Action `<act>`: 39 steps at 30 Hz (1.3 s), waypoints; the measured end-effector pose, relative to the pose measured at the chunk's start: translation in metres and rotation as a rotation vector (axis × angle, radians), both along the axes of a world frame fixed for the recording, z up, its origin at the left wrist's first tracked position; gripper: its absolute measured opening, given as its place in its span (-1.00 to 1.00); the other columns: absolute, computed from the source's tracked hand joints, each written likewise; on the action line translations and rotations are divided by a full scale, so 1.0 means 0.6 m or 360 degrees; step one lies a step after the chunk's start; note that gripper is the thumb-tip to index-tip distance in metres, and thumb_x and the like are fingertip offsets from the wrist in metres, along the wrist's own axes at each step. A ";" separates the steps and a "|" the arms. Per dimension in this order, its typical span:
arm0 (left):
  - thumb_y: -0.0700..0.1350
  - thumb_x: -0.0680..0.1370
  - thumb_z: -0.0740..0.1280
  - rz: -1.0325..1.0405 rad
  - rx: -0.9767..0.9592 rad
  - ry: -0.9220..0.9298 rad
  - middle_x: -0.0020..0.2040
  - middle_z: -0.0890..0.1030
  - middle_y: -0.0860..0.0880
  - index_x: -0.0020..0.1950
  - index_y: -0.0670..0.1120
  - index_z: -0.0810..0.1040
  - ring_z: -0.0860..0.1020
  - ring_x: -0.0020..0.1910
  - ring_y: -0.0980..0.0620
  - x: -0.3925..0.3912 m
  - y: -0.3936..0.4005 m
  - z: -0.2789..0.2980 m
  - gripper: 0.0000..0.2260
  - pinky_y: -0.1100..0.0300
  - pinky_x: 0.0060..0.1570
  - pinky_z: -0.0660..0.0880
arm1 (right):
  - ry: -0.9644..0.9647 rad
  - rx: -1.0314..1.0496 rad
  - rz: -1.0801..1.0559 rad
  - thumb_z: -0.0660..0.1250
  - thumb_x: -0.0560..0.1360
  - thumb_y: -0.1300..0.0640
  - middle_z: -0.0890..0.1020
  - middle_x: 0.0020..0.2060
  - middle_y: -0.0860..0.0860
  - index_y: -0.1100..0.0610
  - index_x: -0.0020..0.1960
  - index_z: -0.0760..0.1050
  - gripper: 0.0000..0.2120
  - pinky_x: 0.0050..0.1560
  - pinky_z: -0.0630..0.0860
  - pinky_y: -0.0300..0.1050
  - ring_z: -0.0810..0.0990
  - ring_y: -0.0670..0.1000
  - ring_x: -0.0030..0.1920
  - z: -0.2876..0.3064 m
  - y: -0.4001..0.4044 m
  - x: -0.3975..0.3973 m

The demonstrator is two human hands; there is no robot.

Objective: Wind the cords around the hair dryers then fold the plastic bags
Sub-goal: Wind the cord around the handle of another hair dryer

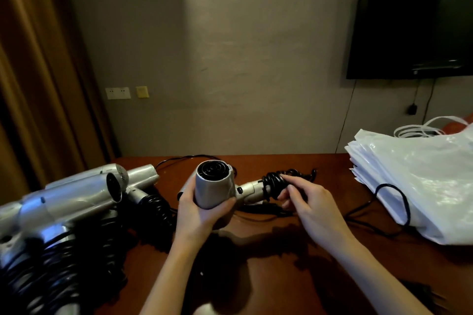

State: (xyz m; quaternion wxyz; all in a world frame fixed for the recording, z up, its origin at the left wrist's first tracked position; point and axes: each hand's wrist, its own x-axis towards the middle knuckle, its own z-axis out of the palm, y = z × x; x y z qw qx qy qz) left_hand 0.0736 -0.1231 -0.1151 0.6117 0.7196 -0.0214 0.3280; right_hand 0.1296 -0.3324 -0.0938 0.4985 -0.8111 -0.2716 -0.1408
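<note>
Dryers at left: we count at least three silver hair dryers (76, 197) piled on the table's (294, 258) left side, their black coiled cords (58, 271) already wound on the handles; the heap overlaps, so the count could be higher.
Left hand: our left hand (202, 215) is wrapped firmly round the barrel of the fourth dryer (215, 186), held just above the table centre; we judge the hard, smooth shell light but slippery, so the barrel is the sound place to grip.
Right hand: our right hand (307, 202) has its fingers pinched on the black cord (275, 183) bunched around the handle; springy, it will likely unwind if released.
Loose cord: the rest trails on the table toward the right.
Bags: one stack of white plastic bags (419, 181) lies at right, thin, limp and slick; the number is uncountable.
</note>
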 end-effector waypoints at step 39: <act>-0.09 0.13 0.57 -0.0580 -0.0208 0.0436 -0.03 0.68 -0.22 0.06 -0.15 0.64 0.66 -0.02 -0.17 -0.003 0.013 0.000 -0.49 0.06 -0.04 0.58 | 0.0672 -0.0702 0.0274 0.42 0.46 0.18 0.60 -0.43 0.01 0.33 -0.25 0.60 -0.79 -0.34 0.44 -0.37 0.56 -0.13 -0.40 0.002 -0.098 0.074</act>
